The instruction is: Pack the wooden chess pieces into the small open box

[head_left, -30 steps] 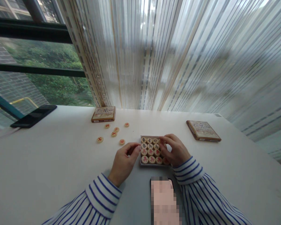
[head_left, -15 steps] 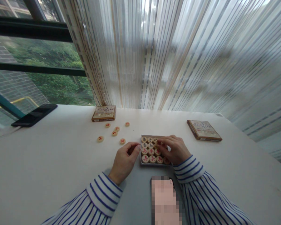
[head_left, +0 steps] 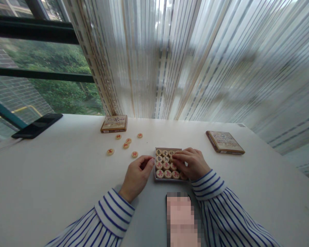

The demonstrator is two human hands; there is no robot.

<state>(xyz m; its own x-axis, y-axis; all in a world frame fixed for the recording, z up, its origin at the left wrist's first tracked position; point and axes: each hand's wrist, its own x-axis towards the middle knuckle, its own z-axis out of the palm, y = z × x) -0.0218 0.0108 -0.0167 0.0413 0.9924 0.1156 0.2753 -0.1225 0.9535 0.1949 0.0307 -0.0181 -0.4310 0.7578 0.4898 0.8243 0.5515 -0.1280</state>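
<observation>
A small shallow box on the white table holds rows of round wooden Chinese chess pieces with red and black characters. My left hand rests curled at the box's left edge, fingertips touching its side. My right hand lies over the right part of the box, fingers bent and pressing on pieces there; what is under them is hidden. Several loose chess pieces lie scattered on the table to the upper left of the box.
A closed brown game box stands at the back near the striped curtain. A second one lies to the right. A black phone is at the far left edge. A blurred-out phone lies near me.
My right hand has lowered onto the pieces in the right part of the box and shifted slightly left. The left hand has stayed at the box's left edge.
</observation>
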